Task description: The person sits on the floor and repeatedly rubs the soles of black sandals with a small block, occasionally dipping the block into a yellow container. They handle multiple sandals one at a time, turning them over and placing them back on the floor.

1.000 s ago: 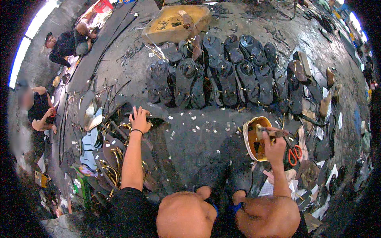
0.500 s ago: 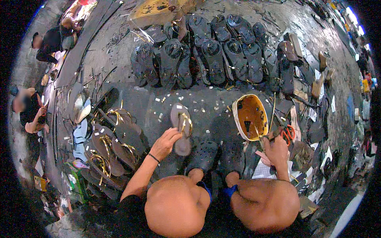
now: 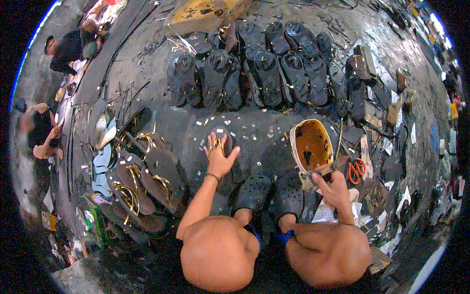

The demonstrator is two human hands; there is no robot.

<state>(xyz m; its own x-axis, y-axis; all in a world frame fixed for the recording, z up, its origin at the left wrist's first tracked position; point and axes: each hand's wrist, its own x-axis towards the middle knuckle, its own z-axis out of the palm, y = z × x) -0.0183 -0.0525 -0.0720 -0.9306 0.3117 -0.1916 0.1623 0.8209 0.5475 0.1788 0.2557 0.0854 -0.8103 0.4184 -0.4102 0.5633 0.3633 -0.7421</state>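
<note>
The right hand (image 3: pixel 338 193) was clamped on a short tool (image 3: pixel 325 170), its kind unclear, at the near rim of a yellow-lined tub (image 3: pixel 315 138). The left hand (image 3: pixel 219 160), fingers spread apart, lay over a brown sandal (image 3: pixel 227 134) with a gold strap, between that tub and a heap of gold-strapped sandals (image 3: pixel 142 179) at left. Orange-handled scissors (image 3: pixel 357 171) rested just right of the tub, and farther off lay rows of black footwear (image 3: pixel 268 78), a yellowish block (image 3: pixel 196 14) beyond.
</note>
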